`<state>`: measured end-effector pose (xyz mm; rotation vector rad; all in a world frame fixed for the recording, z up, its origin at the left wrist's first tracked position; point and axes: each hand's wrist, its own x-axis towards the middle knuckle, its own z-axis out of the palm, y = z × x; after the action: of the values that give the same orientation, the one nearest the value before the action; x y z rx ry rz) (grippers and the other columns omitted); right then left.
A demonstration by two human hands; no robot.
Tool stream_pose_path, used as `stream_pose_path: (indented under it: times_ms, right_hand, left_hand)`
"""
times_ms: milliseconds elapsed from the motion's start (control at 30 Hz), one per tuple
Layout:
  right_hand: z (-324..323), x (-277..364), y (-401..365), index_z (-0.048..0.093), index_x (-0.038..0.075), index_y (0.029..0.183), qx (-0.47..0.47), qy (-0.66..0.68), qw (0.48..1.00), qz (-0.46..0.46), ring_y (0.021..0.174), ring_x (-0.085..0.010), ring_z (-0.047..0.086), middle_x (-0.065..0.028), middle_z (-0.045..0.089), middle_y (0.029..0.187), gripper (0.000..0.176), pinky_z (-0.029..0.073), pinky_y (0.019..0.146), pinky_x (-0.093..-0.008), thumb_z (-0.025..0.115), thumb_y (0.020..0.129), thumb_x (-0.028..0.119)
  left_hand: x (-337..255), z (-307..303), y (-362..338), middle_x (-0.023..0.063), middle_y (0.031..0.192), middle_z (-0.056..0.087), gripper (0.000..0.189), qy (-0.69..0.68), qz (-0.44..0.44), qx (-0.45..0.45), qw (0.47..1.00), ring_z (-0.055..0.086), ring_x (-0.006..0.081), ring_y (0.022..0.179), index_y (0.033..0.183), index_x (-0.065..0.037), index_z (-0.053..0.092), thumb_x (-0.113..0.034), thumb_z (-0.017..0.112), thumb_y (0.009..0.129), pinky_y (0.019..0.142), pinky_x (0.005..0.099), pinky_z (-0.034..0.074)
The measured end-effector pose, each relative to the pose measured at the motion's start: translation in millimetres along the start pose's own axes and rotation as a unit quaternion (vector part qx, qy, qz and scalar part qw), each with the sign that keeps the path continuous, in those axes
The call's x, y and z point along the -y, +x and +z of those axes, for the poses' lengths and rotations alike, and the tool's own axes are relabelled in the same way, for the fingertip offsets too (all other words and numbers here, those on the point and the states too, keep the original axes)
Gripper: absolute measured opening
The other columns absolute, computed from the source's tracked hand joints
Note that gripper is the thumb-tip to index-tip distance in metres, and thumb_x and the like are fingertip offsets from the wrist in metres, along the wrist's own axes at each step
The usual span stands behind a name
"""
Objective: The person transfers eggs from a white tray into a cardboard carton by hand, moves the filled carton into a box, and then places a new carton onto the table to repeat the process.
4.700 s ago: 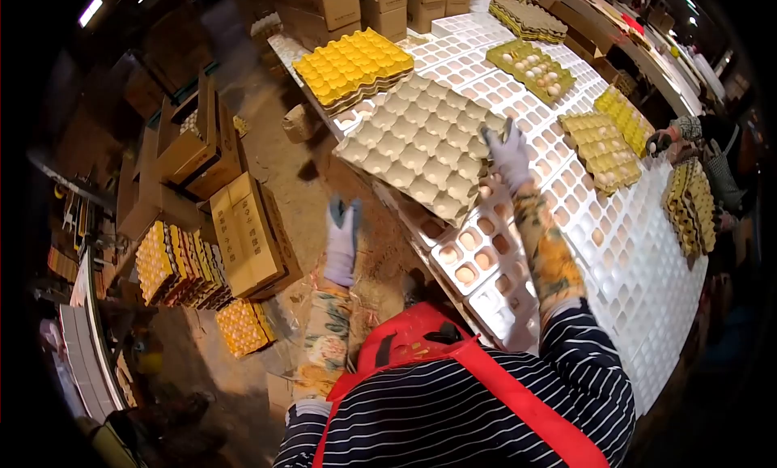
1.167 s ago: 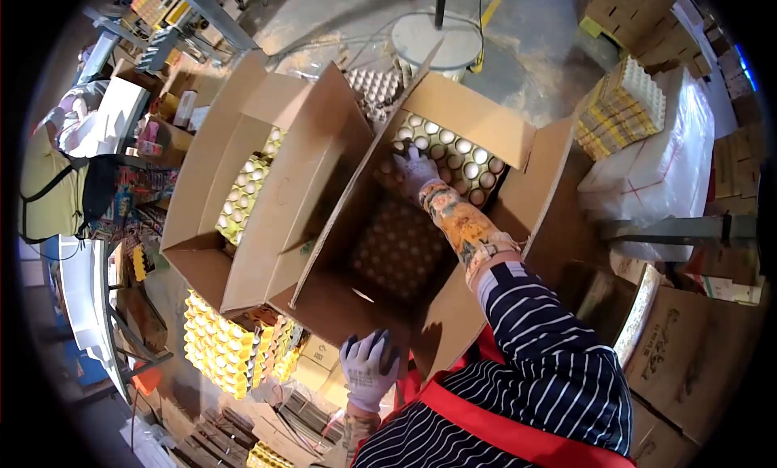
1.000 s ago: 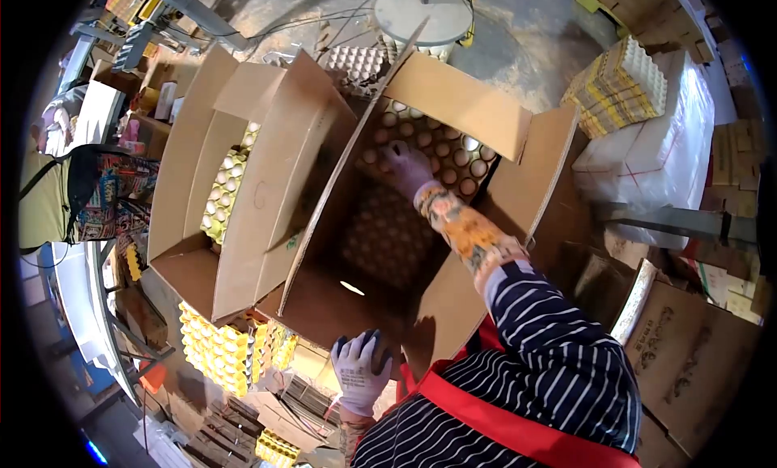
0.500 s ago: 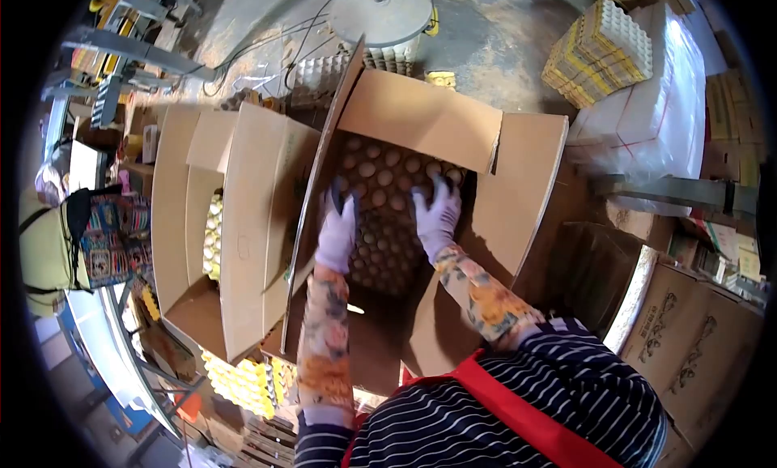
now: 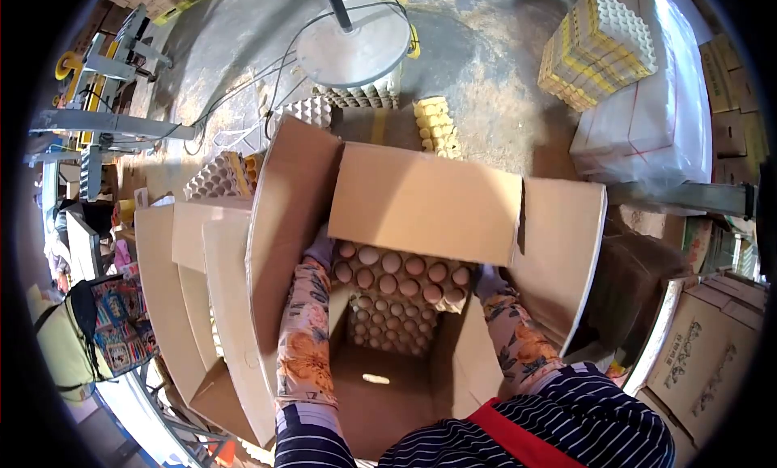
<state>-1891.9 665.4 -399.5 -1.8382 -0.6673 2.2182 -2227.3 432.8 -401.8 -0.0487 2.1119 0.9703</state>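
A tray of brown eggs (image 5: 402,275) spans the far end of a tall open cardboard box (image 5: 380,387), closer to me than the eggs below it. My gloved left hand (image 5: 320,248) is at the tray's left edge, partly behind the box's left flap. At its right edge is my gloved right hand (image 5: 490,282). Both hands appear to grip the tray by its sides, though most of the fingers are hidden. Deeper in the box lie more eggs (image 5: 392,322) in a lower tray. The far flap (image 5: 426,202) covers part of the upper tray.
Another open carton (image 5: 182,290) stands close on the left. Empty egg trays (image 5: 595,51) are stacked at the upper right beside a plastic-wrapped block (image 5: 647,128). A round metal base (image 5: 354,43) with a cable stands ahead. Printed cartons (image 5: 704,351) are at right.
Both hands have moved outward to the tray's sides, and the egg tray now appears nearer to me. The view has shifted, showing more floor ahead.
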Motion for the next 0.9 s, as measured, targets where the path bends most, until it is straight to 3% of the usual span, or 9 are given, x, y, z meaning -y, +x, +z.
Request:
stream_pose_path:
  times_ms: [367,900]
  right_hand:
    - [-11,-13,47,0.039,0.011,0.148,-0.031,-0.038,0.998,0.032,0.12,-0.0241,0.052,-0.0076,0.049,0.141,0.068,0.043,0.105,-0.038,0.038,0.101,0.06]
    - [-27,-16,22,0.04,0.011,0.147,-0.003,-0.134,0.991,0.02,0.119,-0.0234,0.053,-0.0079,0.05,0.14,0.064,0.044,0.103,-0.0372,0.04,0.102,0.056]
  left_hand:
    - [44,-11,-19,0.0085,0.135,0.056,0.052,-0.04,-0.054,-0.018,0.998,0.053,0.0233,0.118,0.137,-0.007,0.052,-0.045,0.042,0.103,0.102,0.0382,0.039]
    - [68,-5,-90,0.0069,0.143,0.048,0.051,-0.076,-0.073,-0.035,0.994,0.045,0.0222,0.126,0.143,-0.007,0.043,-0.04,0.04,0.104,0.108,0.0385,0.031]
